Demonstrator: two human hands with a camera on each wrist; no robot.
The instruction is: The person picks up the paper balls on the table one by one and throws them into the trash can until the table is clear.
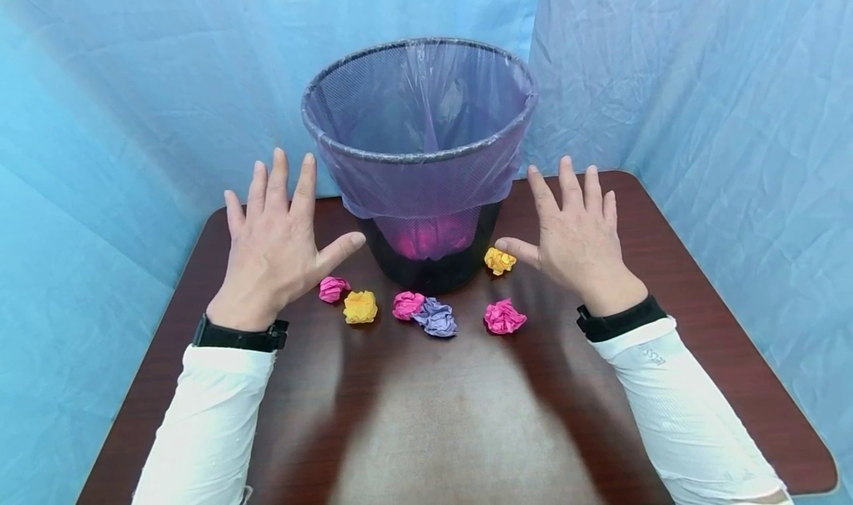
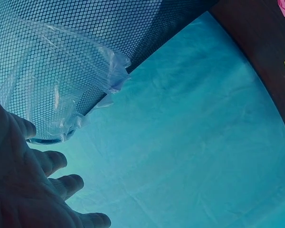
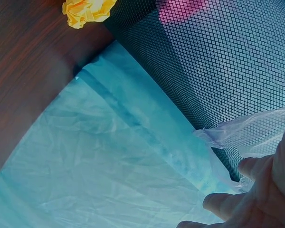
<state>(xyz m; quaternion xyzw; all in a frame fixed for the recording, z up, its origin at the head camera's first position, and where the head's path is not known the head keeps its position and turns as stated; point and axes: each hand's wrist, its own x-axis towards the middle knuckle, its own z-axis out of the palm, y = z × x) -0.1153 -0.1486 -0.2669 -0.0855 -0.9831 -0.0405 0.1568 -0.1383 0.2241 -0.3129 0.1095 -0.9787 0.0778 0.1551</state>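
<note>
Both my left hand [image 1: 276,242] and right hand [image 1: 576,235] hover spread, empty, flanking the mesh bin [image 1: 420,157]; I'd pinch the nearest paper ball [image 1: 500,261] lightly.

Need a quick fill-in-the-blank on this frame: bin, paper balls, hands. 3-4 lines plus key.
1. The mesh bin is lined with a clear plastic ____.
2. Both hands, left hand and right hand, are ____, with fingers spread, holding nothing.
3. The paper ball nearest the right hand's thumb is ____ in colour.
4. On the table in front of the bin lies one ____ ball touching a pink ball.

Missing words: bag; open; yellow; purple
</note>
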